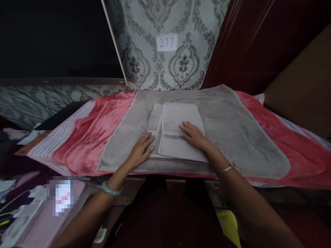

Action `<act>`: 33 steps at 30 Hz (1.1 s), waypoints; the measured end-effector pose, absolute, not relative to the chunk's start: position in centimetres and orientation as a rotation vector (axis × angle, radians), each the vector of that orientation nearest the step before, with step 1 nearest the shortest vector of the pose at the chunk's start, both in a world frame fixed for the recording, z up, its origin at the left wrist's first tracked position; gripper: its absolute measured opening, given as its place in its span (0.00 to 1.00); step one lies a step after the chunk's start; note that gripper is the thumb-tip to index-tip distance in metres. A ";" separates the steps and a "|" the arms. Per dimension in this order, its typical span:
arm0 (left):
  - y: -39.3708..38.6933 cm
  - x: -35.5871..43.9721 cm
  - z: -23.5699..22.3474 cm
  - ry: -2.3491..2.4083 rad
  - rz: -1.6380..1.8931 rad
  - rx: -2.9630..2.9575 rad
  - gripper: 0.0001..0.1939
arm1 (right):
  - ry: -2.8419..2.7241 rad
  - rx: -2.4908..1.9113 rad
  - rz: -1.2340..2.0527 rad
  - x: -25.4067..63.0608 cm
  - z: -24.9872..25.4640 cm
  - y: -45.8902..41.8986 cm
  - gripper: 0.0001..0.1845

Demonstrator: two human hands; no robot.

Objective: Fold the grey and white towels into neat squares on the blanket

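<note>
While both hands lie palm down on a folded pale grey cloth (181, 117), that cloth sits near the middle of a broad grey cloth (222, 127). Under the grey cloth, a pinkish-red blanket (95, 134) shows at both sides, and a striped cloth (64, 125) lies beneath it at the left end. Behind them rises a wall (144, 20) with ornate grey patterned paper, bearing a white label (167, 42) that reads 277. A large dark screen (57, 38) fills the upper left; at the upper right are a glossy dark red panel (245, 38) and a brown panel (305, 79).

The left hand (141, 151) touches the left part of the folded cloth, its fingers slightly apart and nearly flat. The right hand (193, 135) rests on the upper folded section, near a darker band, with its fingers a little spread. Neither hand pinches anything. A pale bangle (111, 189) circles the left wrist, a thin bracelet (226, 169) the right.

How many layers the folded cloth has cannot be told, and the right hand and forearm cover part of its right side. At the lower left, pixelation hides something on a pink surface (43, 224) beside a white power strip (23, 220). A yellow object (229, 225) at the bottom is cut off and unclear.
</note>
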State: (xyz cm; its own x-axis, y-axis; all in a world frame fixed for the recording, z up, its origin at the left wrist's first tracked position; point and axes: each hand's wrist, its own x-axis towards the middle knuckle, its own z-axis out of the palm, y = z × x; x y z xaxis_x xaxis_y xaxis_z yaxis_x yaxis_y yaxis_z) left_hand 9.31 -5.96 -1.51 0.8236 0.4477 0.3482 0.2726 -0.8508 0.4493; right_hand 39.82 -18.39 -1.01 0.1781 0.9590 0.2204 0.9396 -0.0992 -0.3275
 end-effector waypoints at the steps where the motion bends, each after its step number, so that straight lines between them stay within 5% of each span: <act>1: -6.1 8.9 -1.9 0.591 0.708 2.596 0.27 | -1.756 -1.999 0.043 39.7 -1.6 -20.1 0.27; 10: -7.9 6.4 -2.6 0.604 0.783 2.609 0.27 | -1.367 -1.780 -0.079 34.9 -5.3 -33.6 0.30; 33: -10.4 9.9 -1.5 0.705 0.878 2.557 0.22 | -1.301 -1.883 -0.376 33.1 -5.2 -31.6 0.25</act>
